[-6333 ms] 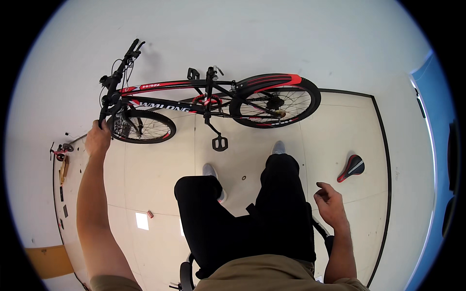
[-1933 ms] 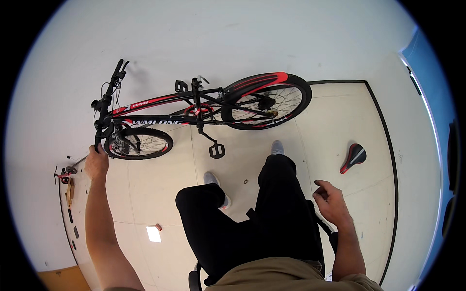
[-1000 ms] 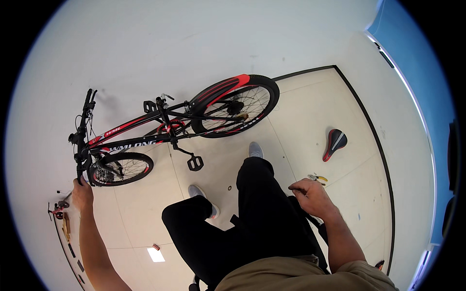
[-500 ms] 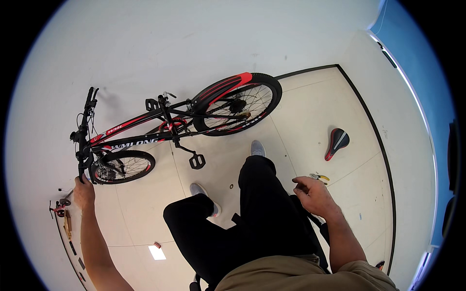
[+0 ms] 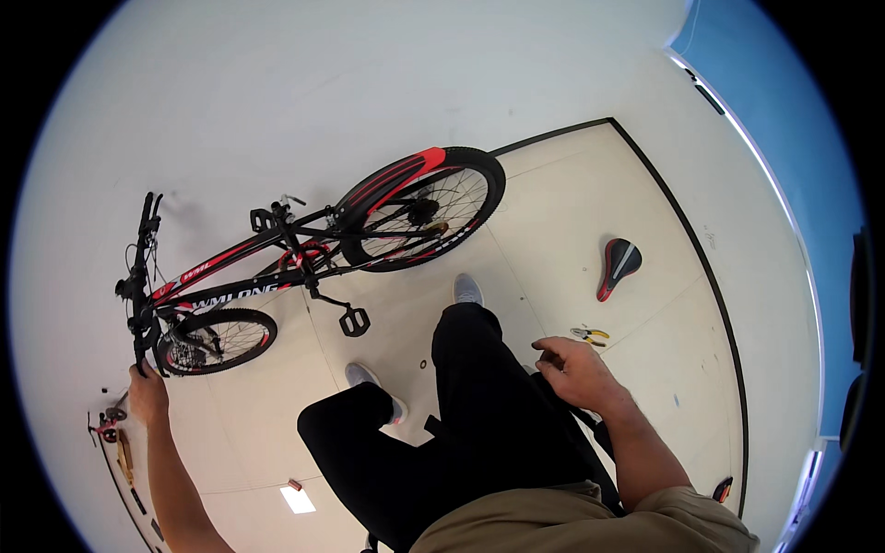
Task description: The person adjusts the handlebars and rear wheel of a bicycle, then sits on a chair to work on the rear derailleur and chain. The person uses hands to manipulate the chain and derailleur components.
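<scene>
A black and red bicycle (image 5: 241, 280) stands across the left and middle of the head view, beside a pale wall. My left hand (image 5: 148, 394) is closed round the near end of its handlebar (image 5: 139, 313). By my right thigh hovers my right hand (image 5: 577, 372), loosely bent, with a gap between thumb and forefinger and nothing visible in it; its other fingers are partly hidden. Beyond that hand, yellow-handled pliers (image 5: 590, 336) lie on the floor. Farther off rests a black and red bicycle saddle (image 5: 620, 267) with a grey stripe.
The bicycle's near pedal (image 5: 354, 322) sticks out toward my feet. A small ring (image 5: 423, 364) lies on the pale floor (image 5: 544, 230). At the far left are a small red wheeled thing (image 5: 109, 426) and other items along a dark floor edge. An orange and black object (image 5: 723, 488) lies lower right.
The whole view has shifted, so bicycle, saddle and pliers appear farther left. My left hand stays on the handlebar, and my right hand keeps its loose bend beside my thigh.
</scene>
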Demonstrator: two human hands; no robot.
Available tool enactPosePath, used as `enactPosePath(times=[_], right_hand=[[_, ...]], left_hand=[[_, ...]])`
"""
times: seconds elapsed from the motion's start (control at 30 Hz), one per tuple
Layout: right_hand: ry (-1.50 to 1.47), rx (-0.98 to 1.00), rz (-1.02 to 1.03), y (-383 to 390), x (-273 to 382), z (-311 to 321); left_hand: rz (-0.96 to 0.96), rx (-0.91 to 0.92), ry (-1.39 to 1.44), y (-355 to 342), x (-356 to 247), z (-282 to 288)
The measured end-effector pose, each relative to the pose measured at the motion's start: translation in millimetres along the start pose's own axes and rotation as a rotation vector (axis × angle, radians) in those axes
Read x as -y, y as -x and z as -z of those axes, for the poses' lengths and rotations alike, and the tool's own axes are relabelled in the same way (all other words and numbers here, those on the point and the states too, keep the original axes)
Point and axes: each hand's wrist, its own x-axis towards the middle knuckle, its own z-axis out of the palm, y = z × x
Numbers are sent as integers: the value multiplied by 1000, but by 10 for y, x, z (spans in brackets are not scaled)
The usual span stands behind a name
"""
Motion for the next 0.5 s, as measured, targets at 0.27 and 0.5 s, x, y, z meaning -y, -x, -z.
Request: enactPosePath(times=[0.27,0.5], right_hand=[[33,7,20,-2,30,94],[40,25,27,-35,77,56]], left_hand=[[-32,-27,-11,-25,50,-61],[-18,18,-12,-43,253,-91]])
